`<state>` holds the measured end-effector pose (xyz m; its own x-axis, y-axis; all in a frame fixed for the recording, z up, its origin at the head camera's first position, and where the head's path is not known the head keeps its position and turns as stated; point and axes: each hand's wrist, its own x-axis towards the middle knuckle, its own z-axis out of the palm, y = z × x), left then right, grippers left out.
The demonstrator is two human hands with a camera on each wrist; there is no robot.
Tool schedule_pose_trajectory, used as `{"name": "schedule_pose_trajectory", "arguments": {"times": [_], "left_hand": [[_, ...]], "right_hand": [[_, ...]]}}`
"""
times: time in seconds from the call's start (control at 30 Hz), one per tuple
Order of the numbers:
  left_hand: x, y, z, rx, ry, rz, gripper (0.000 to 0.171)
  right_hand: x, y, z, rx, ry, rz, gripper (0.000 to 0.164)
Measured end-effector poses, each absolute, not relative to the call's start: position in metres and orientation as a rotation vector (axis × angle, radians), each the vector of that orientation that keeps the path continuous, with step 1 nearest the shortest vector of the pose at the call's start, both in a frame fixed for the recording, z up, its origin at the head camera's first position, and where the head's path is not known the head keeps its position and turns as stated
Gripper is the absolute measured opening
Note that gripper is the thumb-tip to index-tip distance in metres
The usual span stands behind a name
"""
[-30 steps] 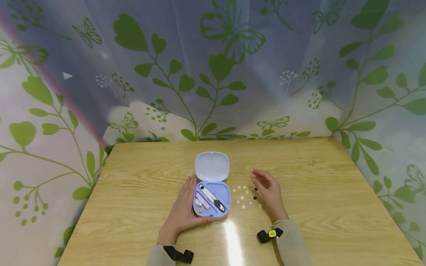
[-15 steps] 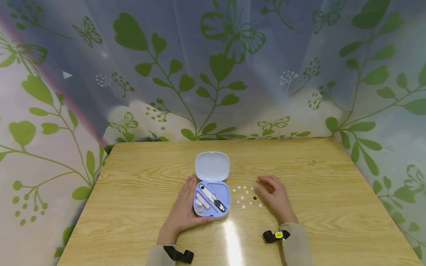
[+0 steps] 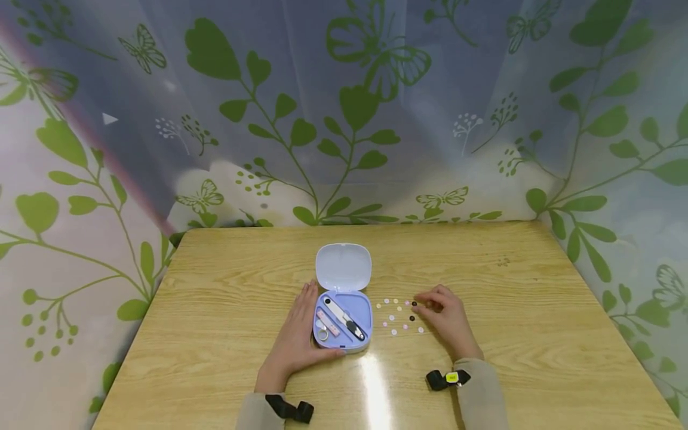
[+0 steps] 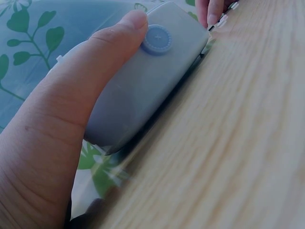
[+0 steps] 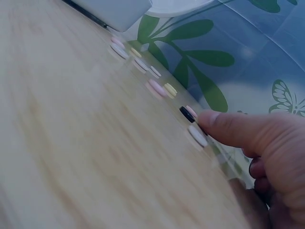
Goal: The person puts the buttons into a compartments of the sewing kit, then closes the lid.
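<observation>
A lilac sewing box [image 3: 368,319] stands on the table with its white lid [image 3: 343,267] raised. Inside lie thread snips [image 3: 344,318], a pink-and-white strip [image 3: 328,322] and a small ring-shaped item [image 3: 322,334]. My left hand [image 3: 294,337] rests against the box, straight fingers along its left side; in the left wrist view the thumb [image 4: 109,47] lies on the front wall beside a round blue catch [image 4: 157,39]. My right hand [image 3: 447,315] pinches a black button [image 3: 414,304] between thumb and index finger at table level. Another black button [image 3: 412,318] lies just below it.
Several small white, pink and yellow buttons, among them a white button [image 3: 394,332] and a yellow button [image 3: 378,306], are scattered between the box and my right hand. The wooden table [image 3: 242,263] meets a leaf-patterned curtain [image 3: 322,149] at its back edge.
My right hand has drawn slightly right and down, and its fingers have closed on the upper black button, which was covered half a second ago. The left hand stays against the box.
</observation>
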<state>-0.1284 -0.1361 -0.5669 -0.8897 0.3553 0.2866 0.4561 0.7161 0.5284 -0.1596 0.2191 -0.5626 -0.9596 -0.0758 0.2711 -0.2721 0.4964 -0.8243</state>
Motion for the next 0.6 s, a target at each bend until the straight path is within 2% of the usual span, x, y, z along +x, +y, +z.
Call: {"name": "schedule_pose_trajectory", "arguments": {"times": [0.6], "left_hand": [[-0.1277, -0.1357, -0.5643, -0.651, -2.765, -0.900, 0.138]], "right_hand": [[-0.1599, 0.2148, -0.5602, 0.284, -2.543, 1.382, 0.007]]}}
